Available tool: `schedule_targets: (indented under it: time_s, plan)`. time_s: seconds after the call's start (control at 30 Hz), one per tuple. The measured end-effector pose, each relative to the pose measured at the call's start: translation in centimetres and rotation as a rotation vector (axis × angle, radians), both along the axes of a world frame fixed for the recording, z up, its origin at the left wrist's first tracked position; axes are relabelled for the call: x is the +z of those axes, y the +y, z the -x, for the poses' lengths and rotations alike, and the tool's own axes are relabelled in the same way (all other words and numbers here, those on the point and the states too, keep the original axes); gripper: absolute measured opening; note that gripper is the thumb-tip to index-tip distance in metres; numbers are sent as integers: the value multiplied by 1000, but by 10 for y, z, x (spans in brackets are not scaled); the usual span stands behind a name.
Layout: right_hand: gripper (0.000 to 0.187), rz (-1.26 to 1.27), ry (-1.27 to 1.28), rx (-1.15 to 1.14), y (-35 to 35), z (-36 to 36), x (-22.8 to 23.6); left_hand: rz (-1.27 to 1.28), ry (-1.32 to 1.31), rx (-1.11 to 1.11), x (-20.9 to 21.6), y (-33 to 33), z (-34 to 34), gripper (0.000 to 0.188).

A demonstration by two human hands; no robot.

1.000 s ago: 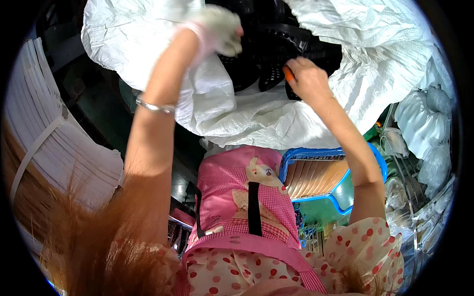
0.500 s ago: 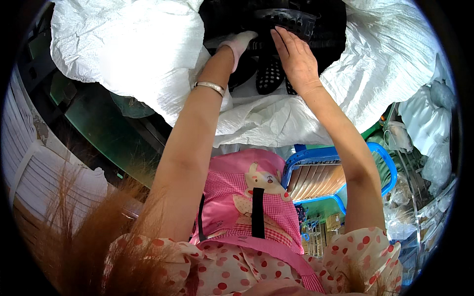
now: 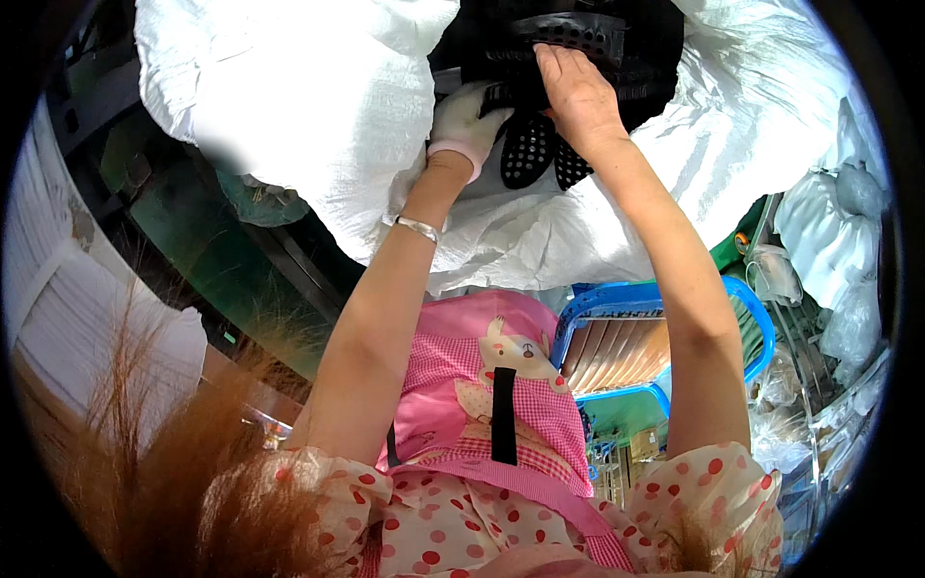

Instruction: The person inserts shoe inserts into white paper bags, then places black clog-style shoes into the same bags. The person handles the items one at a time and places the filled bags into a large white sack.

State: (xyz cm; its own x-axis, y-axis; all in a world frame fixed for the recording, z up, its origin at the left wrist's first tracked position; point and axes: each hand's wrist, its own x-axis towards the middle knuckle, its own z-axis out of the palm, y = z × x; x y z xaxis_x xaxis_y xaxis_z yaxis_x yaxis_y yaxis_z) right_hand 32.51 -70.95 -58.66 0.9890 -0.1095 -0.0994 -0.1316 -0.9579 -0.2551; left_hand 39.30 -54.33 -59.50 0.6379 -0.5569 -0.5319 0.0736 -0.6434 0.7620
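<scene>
A bundle of black gloves with pale grip dots (image 3: 528, 152) lies in the mouth of a white woven sack (image 3: 540, 241). Two dotted finger ends hang toward me. Across the bundle's far part runs a shiny clear plastic strip (image 3: 602, 40). My left hand (image 3: 461, 123), in a white glove with a pink cuff, grips the bundle's left side, its fingertips partly hidden in the dark. Bare, my right hand (image 3: 578, 94) is closed over the bundle's right side, fingers together near the plastic strip; its thumb is mostly hidden.
Below my right forearm stands a blue-rimmed plastic basket (image 3: 617, 301). Clear plastic bags (image 3: 853, 308) hang over metal bars at the right. To the left are a dark green panel (image 3: 193, 250) and a strapped white stack (image 3: 96, 356). The sack's folds surround both hands.
My left hand has drawn back toward me and turned, its thumb now apart from the fingers at the bundle. The sack's left fold shifted right. My right hand stays nearly in place.
</scene>
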Motion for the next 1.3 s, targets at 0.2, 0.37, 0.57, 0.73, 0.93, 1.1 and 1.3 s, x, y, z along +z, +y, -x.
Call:
schedule_targets:
  time_s: [0.2, 0.37, 0.57, 0.73, 0.93, 1.1, 1.3]
  plan:
    - [82, -396, 70, -72, -9, -11, 82, 71, -296, 6, 96, 9, -19, 35]
    - [75, -717, 208, -92, -22, -31, 201, 330, 337, 285, 191, 19, -55, 27]
    - [46, -1263, 545, -303, -8, -13, 295, 467, 1091, 545, 298, 54, -49, 30]
    - [46, -1542, 894, -655, 52, 27, 342, 614, 1168, 571, 350, 144, 7, 42]
    - [47, -1667, 1001, -838, 166, 90, 352, 402, 532, 569, 397, 268, 107, 56]
    - [46, -1711, 1107, -824, 270, 99, 358, 142, -1, 728, 414, 353, 153, 55]
    - [51, -1579, 1184, -880, 364, 92, 388, 184, 0, 635, 384, 441, 147, 49]
